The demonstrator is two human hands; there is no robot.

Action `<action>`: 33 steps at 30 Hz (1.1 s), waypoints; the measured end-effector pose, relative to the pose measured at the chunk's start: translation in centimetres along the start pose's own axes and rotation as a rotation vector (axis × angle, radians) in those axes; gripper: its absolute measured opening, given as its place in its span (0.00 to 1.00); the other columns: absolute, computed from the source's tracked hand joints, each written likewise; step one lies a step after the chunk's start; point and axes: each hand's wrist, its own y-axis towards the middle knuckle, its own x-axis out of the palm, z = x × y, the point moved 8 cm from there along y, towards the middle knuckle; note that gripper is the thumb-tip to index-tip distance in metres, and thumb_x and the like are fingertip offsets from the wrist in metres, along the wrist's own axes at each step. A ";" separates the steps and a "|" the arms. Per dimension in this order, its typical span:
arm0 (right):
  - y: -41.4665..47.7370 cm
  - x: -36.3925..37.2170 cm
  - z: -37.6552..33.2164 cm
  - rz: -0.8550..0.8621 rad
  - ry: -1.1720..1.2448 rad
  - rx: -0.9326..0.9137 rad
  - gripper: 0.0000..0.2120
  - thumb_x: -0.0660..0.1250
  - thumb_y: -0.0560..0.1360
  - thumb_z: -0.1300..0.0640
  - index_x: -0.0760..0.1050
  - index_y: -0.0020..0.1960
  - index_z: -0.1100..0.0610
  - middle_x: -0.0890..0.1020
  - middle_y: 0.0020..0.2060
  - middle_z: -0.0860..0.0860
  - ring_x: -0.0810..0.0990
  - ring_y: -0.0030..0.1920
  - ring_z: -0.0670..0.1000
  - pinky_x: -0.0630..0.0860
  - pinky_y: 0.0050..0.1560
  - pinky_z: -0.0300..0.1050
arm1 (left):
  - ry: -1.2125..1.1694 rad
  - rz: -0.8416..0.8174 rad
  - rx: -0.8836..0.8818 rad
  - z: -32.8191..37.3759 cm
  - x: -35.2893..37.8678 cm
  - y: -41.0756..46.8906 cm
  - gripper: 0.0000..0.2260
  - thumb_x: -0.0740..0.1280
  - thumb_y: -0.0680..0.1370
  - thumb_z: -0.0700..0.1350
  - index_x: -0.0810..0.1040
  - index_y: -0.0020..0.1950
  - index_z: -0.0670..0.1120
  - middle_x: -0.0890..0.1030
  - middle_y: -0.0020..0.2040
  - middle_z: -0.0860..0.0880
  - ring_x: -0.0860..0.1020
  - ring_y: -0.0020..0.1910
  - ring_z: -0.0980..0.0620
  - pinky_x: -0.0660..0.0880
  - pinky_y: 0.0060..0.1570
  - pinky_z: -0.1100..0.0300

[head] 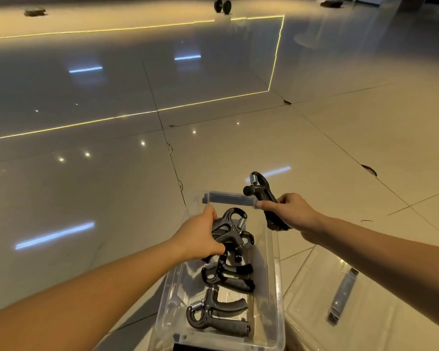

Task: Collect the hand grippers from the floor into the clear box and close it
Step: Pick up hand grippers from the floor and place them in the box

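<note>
Right hand (290, 214) is closed around the lower handle of a black hand gripper (265, 198), holding it spring end up and away from the body, just beyond the far right corner of the clear box (274, 269); the position reads as the last stage of a carry, with the item held above the rim so it can be lowered in without catching the wall. Left hand (200, 236) reaches inside the box at its far end, fingers curled onto the topmost gripper in the pile (230, 224), apparently pressing or shifting it to free space for the incoming one, though whether it fully grasps the item cannot be told. Several more grippers lie in the box, stacked loosely toward the near end, one (216, 317) lying flat by the near wall. Box stands open on the tiled floor (340, 148); its latch bar (228, 198) at the far end stands clear of the opening. Lid (365, 307) lies flat on the floor just right of the box, close at hand for closing, which is not yet begun. No further grippers are seen on the nearby floor; dark objects far off are too small to identify.
</note>
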 end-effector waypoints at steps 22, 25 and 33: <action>2.0 -2.5 3.1 0.085 0.036 -0.066 0.24 0.76 0.70 0.40 0.76 0.56 0.56 0.81 0.50 0.59 0.84 0.48 0.60 0.84 0.48 0.59 | 0.939 0.008 0.427 -1.3 9.8 10.0 0.21 0.68 0.75 0.50 0.73 0.66 0.44 0.77 0.62 0.45 0.73 0.62 0.45 0.69 0.64 0.49; 2.1 -2.4 3.3 0.077 0.031 -0.065 0.23 0.76 0.71 0.41 0.75 0.56 0.56 0.81 0.50 0.59 0.84 0.48 0.59 0.85 0.48 0.56 | 1.100 0.002 0.442 -0.9 10.1 9.5 0.18 0.65 0.78 0.45 0.74 0.67 0.40 0.72 0.64 0.42 0.70 0.62 0.42 0.70 0.59 0.46; 2.2 -2.3 3.3 0.057 0.072 -0.071 0.20 0.75 0.74 0.46 0.75 0.57 0.58 0.80 0.51 0.59 0.85 0.45 0.55 0.82 0.40 0.42 | 0.842 0.018 0.199 -2.0 8.8 9.6 0.18 0.67 0.77 0.37 0.71 0.66 0.43 0.77 0.59 0.44 0.79 0.56 0.44 0.73 0.45 0.53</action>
